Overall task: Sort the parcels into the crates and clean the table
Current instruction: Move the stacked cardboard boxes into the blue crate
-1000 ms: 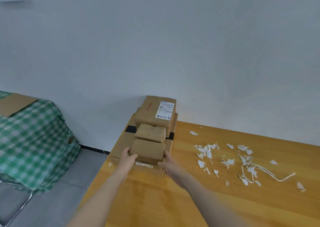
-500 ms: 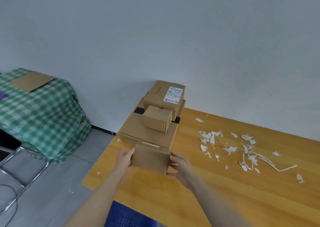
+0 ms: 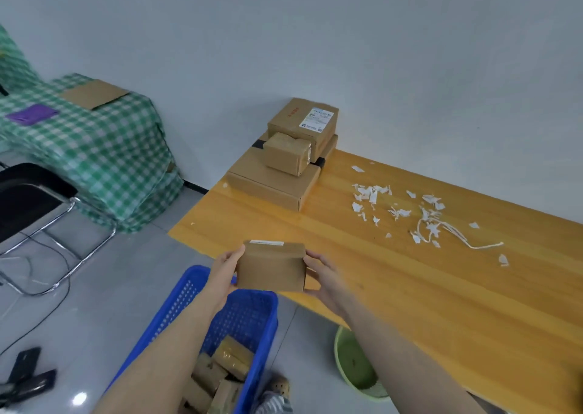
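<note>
- Small brown cardboard parcel: white label strip on top edge, print unreadable; held over far rim of blue plastic mesh crate, by orange wooden worktop edge
- L hand & R hand: each grip closed on a parcel side
- Rear brown box: white shipping label, red print, illegible

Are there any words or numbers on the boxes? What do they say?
Nothing can be read.
White label on the top box: too small.
Red print on the same box: blurred.
Side sticker on the small box: blurred.
White strip on the held box: blurred.
</note>
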Available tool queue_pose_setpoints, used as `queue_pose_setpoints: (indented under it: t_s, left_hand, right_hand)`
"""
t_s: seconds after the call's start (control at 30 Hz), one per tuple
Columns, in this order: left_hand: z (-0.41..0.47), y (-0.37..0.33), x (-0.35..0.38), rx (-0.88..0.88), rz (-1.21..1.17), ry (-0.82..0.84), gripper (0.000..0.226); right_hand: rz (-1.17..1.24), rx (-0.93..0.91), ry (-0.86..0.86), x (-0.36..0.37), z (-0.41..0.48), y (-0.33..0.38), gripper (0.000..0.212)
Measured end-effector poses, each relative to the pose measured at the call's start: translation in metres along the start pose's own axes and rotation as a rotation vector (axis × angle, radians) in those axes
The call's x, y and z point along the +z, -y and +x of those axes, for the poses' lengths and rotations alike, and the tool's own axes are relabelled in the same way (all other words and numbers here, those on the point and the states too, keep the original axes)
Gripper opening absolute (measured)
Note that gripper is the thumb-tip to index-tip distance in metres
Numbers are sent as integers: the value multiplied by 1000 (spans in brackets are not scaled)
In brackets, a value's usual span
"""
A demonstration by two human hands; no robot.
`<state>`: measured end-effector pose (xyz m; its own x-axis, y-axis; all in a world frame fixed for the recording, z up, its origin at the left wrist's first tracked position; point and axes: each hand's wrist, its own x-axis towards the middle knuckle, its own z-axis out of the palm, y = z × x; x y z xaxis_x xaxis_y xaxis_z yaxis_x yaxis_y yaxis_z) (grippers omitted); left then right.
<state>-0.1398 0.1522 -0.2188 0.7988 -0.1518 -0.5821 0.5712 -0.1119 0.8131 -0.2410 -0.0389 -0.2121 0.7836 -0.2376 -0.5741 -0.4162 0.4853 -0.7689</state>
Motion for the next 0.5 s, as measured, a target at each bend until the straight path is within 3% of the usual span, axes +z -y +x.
queue_pose_setpoints:
  t_s: [0.13, 0.5]
  left_hand:
    - [-19, 19, -19, -21, -8, -37, 25]
    - [-43, 59, -89, -97, 29, -198, 29]
  right_hand:
    - [-64, 35, 38, 6, -8, -24, 33]
    - [-121, 197, 62, 63, -4, -86, 28]
